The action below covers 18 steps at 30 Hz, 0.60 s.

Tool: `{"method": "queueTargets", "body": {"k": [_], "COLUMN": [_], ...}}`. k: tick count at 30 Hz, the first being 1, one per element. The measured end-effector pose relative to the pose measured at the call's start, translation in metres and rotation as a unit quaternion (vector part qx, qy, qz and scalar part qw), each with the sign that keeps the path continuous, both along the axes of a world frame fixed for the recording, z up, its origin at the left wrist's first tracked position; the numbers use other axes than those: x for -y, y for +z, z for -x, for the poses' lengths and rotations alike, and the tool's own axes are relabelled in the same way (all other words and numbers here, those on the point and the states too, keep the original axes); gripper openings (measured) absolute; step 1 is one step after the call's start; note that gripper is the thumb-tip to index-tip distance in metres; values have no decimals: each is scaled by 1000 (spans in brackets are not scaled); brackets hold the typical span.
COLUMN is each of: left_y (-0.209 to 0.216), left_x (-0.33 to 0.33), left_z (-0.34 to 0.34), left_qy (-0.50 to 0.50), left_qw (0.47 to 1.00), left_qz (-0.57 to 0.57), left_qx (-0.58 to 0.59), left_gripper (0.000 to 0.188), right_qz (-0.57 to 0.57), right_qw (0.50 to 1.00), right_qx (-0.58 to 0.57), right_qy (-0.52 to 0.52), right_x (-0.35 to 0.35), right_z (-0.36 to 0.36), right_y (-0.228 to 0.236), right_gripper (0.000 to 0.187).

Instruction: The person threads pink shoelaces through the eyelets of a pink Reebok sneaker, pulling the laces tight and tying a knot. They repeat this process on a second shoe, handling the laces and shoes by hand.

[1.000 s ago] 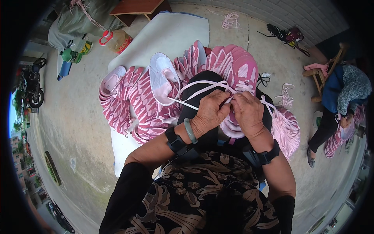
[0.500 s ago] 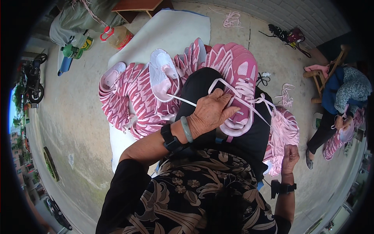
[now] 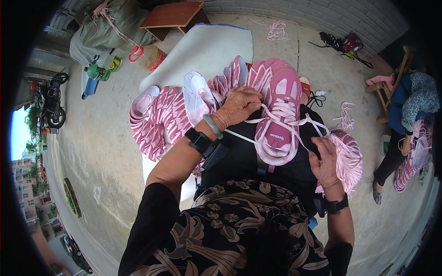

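Observation:
A pink sneaker (image 3: pixel 279 122) with a darker pink tongue lies across my dark-trousered lap, its toe pointing away from me. Pale pink laces (image 3: pixel 283 109) run through its eyelets, with loose lengths trailing to both sides. My left hand (image 3: pixel 241 106) is at the shoe's left edge, fingers pinched on a shoelace. On the right, my right hand (image 3: pixel 324 161) is beside a loose lace end, thumb and fingers apart. A thick bundle of pale pink laces (image 3: pixel 348 163) hangs just beyond it. Left of the shoe, a white-lined sneaker (image 3: pixel 197 87) sits by my left wrist.
Rows of nested pink shoe uppers (image 3: pixel 175 103) rest on a white sheet (image 3: pixel 202 50). Beyond are a bottle with a red handle (image 3: pixel 152 57), a brown wooden table (image 3: pixel 172 16) and loose laces (image 3: pixel 277 31) on concrete. A seated person (image 3: pixel 416 106) handles similar shoes at right.
My left hand has moved up and left from the shoe's tongue, with lace in its fingers. My right hand has come up and inward from below the lace bundle, and its fingers have opened.

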<state>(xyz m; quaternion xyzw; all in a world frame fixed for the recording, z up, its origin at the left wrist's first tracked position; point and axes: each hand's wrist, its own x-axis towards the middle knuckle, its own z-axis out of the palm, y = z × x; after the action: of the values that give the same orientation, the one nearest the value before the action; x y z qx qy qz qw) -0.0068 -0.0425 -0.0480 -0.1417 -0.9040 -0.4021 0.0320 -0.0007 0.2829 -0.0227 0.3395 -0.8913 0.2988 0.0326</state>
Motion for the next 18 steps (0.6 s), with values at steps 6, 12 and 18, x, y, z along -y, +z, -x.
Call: {"method": "queueTargets", "body": {"k": [6, 12, 18], "left_y": [59, 57, 42], "left_x": [-1, -13, -34], "left_z": [-14, -9, -18], "left_qy": [-41, 8, 199], "left_qw": [854, 776, 874], "left_qz": [-472, -582, -362], "left_qx": [214, 241, 256], "left_gripper": [24, 35, 38], "right_qz": [87, 129, 38], "right_qw": [991, 987, 996], "right_qx": [94, 91, -40], "right_qy": [26, 27, -65], "right_x": [33, 10, -110], "right_z": [8, -1, -26], "right_y": [1, 14, -6], "right_gripper": [26, 5, 5]}}
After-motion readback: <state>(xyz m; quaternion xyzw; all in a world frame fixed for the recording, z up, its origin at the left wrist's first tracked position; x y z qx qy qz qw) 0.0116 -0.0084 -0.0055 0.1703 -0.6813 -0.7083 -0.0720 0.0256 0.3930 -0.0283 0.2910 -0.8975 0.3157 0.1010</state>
